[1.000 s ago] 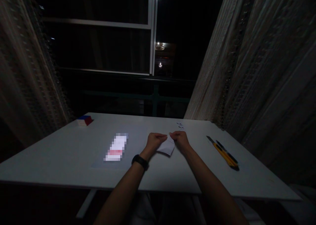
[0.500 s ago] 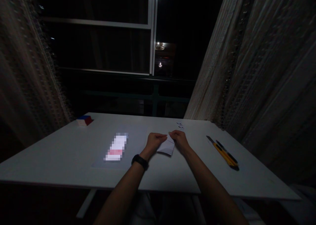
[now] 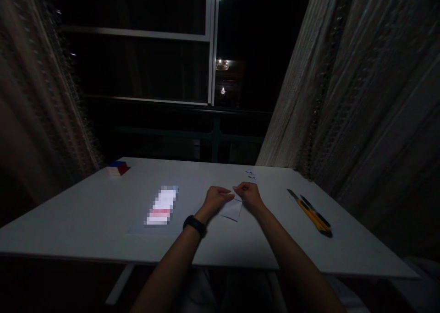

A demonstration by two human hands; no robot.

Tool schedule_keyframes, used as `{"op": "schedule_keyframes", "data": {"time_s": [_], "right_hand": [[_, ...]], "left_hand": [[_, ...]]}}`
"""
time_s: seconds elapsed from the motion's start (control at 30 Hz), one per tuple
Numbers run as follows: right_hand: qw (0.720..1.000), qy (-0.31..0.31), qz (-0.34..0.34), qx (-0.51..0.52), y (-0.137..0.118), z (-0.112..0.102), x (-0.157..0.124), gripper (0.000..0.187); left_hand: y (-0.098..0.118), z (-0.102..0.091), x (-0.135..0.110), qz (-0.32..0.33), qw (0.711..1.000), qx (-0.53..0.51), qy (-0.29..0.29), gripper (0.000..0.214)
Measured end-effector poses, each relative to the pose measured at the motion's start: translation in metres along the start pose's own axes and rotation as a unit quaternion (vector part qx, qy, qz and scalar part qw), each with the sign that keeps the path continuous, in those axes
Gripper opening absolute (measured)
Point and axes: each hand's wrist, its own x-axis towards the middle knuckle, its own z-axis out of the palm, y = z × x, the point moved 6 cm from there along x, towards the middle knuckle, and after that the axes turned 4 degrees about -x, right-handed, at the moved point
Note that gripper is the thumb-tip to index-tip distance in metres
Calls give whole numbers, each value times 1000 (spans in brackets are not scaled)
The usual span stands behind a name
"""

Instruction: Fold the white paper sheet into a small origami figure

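Note:
A small folded piece of white paper (image 3: 231, 210) is between my two hands, above the white table (image 3: 250, 249). My left hand (image 3: 216, 199) pinches its far left edge between thumb and fingers; a dark band (image 3: 195, 226) circles that wrist. On the other side, my right hand (image 3: 249, 194) is closed with thumb and forefinger at the paper's far right corner. A crease line crosses the sheet near the right fingers. The fingertips of both hands are close together, and the paper's far edge is partly hidden behind them.
Left of my hands, a lit, blurred-out screen (image 3: 162, 206) lies on a large pale sheet (image 3: 190, 189). A blue, red and white block (image 3: 118, 168) stands at the far left corner. At right lie a yellow utility knife (image 3: 313, 216) and a dark pen (image 3: 315, 211). Small dark-marked scraps (image 3: 252, 177) lie beyond.
The near edge of the paper has come down slightly and now looks flatter. My left fingers have shifted a little on the sheet; both hands stay close together.

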Motion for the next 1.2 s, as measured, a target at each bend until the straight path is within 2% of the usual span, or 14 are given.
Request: {"op": "schedule_keyframes", "data": {"time_s": [0.23, 0.37, 0.47, 0.57, 0.73, 0.97, 1.2], "right_hand": [[996, -83, -9, 26, -19, 11, -8, 27], [994, -63, 33, 83, -9, 10, -5, 41], [993, -79, 46, 68, -5, 10, -6, 48], [991, -121, 33, 43, -8, 12, -9, 42], [992, -123, 27, 21, -14, 11, -12, 33], [990, -133, 38, 0, -9, 11, -12, 27], [991, -113, 62, 45, 1, 15, -8, 23]], "left_hand": [[9, 5, -7, -9, 999, 26, -28, 26], [3, 4, -7, -44, 998, -44, -15, 27], [-3, 3, -5, -67, 991, -114, -13, 29], [-4, 1, -3, -65, 981, -180, -12, 32], [0, -1, -1, -50, 970, -239, 1, 34], [1, -9, 1, -25, 976, -205, 72, 25], [0, -13, 4, -12, 978, -197, 73, 28]]}}
